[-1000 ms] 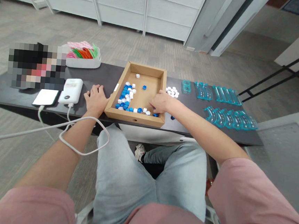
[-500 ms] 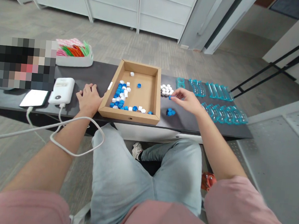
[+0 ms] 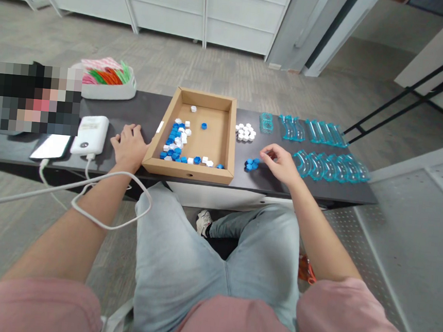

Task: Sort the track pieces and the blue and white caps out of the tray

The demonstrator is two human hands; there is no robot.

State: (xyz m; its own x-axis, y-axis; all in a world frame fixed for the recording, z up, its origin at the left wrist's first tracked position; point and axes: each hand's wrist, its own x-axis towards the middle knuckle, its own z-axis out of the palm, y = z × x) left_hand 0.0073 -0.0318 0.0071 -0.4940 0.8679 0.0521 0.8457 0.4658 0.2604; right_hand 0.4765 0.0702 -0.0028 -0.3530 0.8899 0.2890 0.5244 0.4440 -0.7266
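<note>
My left hand (image 3: 129,145) lies on the dark table with fingers spread, its thumb side against the left wall of a shallow cardboard box (image 3: 188,172). Inside that box are white and blue hexagonal pieces (image 3: 177,141), mostly gathered along the left side and near edge. To the right of the box, my right hand (image 3: 278,163) hovers just beside a small cluster of blue hexagonal pieces (image 3: 251,164). Its fingers are loosely bent and slightly apart, with nothing visible between them. Behind the cluster sits a pile of white hexagonal pieces (image 3: 245,132).
Clear teal plastic parts stand in rows at the right: curved ones (image 3: 330,168) in front, straighter ones (image 3: 326,134) behind. Left are a white power bank (image 3: 89,135) with a cable, a phone (image 3: 51,147), and a white basket (image 3: 109,91) of coloured strips. A cable loops over my left forearm.
My right hand has moved back toward me from the white pile to the blue cluster. The blue piece it pinched is no longer between its fingers. My left hand stays put.
</note>
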